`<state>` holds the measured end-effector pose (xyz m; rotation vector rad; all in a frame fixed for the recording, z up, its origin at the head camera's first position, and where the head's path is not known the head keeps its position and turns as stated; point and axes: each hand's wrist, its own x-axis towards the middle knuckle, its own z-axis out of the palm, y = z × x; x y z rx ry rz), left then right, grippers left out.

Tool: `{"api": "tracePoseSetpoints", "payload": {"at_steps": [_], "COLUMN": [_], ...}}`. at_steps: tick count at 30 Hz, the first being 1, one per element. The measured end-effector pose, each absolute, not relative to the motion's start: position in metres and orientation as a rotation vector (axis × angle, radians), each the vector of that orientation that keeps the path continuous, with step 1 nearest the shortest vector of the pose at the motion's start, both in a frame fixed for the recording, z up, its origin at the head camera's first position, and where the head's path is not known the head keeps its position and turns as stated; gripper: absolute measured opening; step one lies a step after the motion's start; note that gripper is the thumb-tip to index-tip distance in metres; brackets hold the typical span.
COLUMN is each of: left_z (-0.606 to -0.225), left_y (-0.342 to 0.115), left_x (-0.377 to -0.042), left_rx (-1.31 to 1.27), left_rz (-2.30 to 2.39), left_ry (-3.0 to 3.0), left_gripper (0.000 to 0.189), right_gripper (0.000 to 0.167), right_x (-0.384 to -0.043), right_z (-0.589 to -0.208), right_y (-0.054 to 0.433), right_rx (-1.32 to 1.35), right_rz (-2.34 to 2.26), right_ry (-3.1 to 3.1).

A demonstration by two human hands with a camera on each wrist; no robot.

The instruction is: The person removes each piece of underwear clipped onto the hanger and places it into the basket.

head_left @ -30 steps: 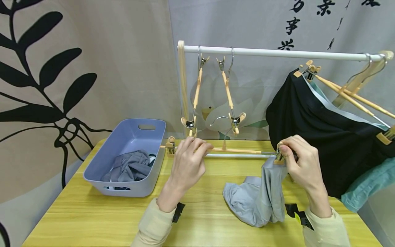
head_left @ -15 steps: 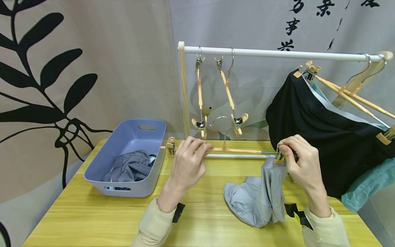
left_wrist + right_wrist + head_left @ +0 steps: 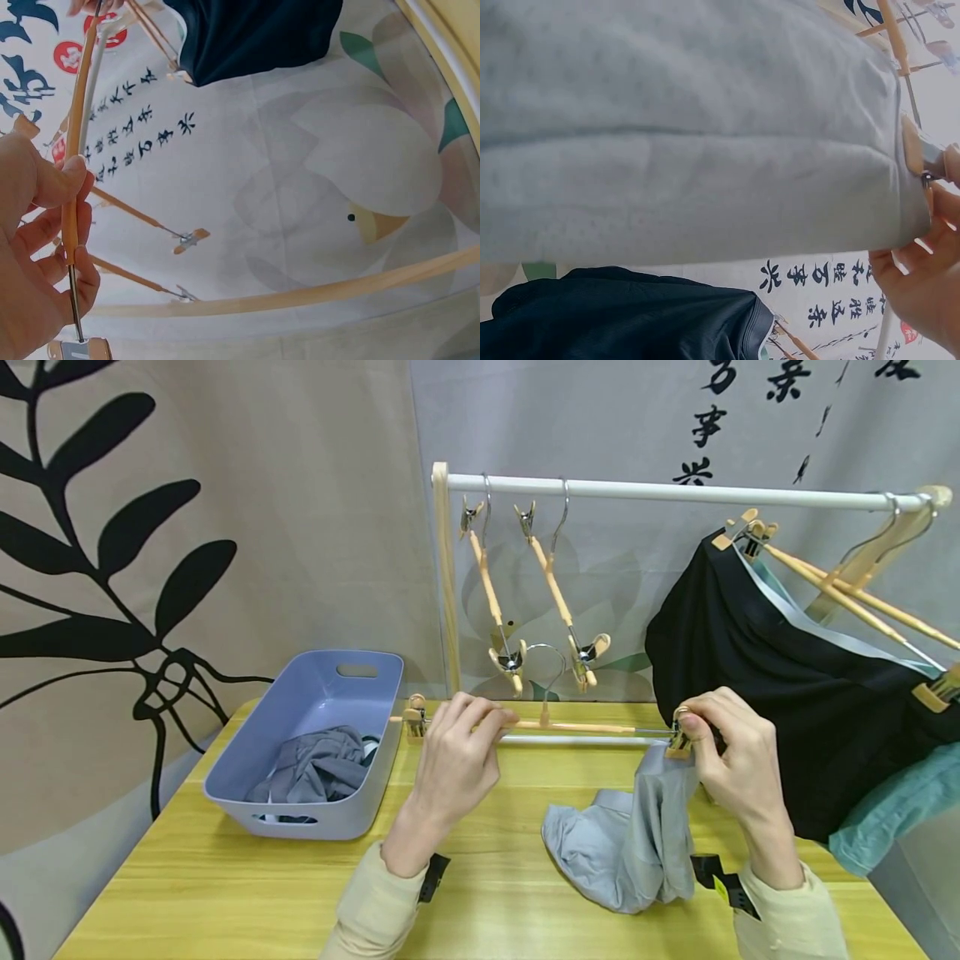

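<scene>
My left hand point(image 3: 459, 752) grips the wooden bar of a clip hanger point(image 3: 585, 727), thumb and fingers curled round it, as the left wrist view shows. At the hanger's right end my right hand point(image 3: 738, 752) pinches the metal-and-wood clip point(image 3: 678, 743). That clip bites the edge of a light grey garment point(image 3: 637, 852), which hangs from it and bunches on the table below. In the right wrist view the grey cloth point(image 3: 705, 187) fills much of the picture, with my fingers at its clipped edge. The hanger's left clip point(image 3: 414, 714) carries no cloth.
A blue basket point(image 3: 300, 820) holding dark grey clothing point(image 3: 318, 764) stands on the wooden table point(image 3: 225, 893) at left. Behind, a rack with a white rail point(image 3: 675, 490) carries two bare clip hangers point(image 3: 551, 581) and, at right, black shorts point(image 3: 750, 693) beside a teal garment point(image 3: 885, 810).
The bare hangers on the rail have swung, their lower ends shifting right. Both hands, the held hanger and the grey garment stay nearly where they were.
</scene>
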<state>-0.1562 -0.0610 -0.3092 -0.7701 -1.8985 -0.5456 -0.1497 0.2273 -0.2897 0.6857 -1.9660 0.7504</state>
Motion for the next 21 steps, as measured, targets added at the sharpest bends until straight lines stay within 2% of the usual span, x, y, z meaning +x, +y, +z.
{"api": "tracePoseSetpoints", "payload": {"at_steps": [21], "left_z": [-0.3071], "left_y": [-0.0620], "left_x": [-0.1540], "left_rx": [-0.772], "left_rz": [-0.582], "left_ry": [-1.904], "left_gripper": [0.012], "right_gripper": [0.032], "right_x": [-0.1479], "right_z": [-0.2878], "right_y": [0.2281], "right_rx": [0.725], "right_rz": [0.745], "right_ry": [-1.958]}}
